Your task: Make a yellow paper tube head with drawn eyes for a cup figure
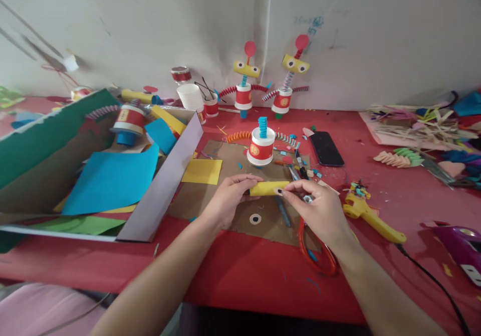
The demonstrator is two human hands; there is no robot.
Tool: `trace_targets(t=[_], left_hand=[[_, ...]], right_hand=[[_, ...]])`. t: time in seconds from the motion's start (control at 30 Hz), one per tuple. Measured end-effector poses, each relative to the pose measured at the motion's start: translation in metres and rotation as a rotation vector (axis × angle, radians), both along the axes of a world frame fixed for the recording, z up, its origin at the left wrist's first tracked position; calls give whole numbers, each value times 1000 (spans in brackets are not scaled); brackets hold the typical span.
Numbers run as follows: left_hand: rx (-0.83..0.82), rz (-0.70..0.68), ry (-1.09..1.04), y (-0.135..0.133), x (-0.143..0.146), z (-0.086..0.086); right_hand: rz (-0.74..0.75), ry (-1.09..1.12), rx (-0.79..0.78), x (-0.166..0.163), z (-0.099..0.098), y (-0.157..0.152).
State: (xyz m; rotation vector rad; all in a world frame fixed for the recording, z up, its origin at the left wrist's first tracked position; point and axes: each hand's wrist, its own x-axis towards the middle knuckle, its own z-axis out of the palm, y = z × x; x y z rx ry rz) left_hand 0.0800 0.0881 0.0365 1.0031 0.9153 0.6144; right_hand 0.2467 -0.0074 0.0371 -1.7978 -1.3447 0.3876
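Observation:
My left hand grips the left end of a yellow paper tube above a cardboard sheet. At the tube's right end, my right hand pinches a round paper eye against the yellow surface. A second paper eye, white with a black centre, lies on the cardboard just below. Behind the tube stands a red and white paper-cup figure with folded paper arms and a blue folded neck. Red-handled scissors lie partly under my right hand.
An open box of coloured paper stands at left. Two finished-looking cup figures stand by the wall. A phone, a yellow glue gun with a cord and a purple tool lie at right. Yellow paper rests on the cardboard.

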Motion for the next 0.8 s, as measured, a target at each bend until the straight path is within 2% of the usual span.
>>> trace_targets(t=[0.37,0.53,0.8], left_hand=[[-7,-32,-6,0,0,-2],[6,-31,7,0,0,-3],[-16,-8,-11,1,-1,-2]], right_hand=[[-34,-58,27,-2,-2,2],[-23,-171,128,0,-3,1],[104,-414,328,-1,-9,-1]])
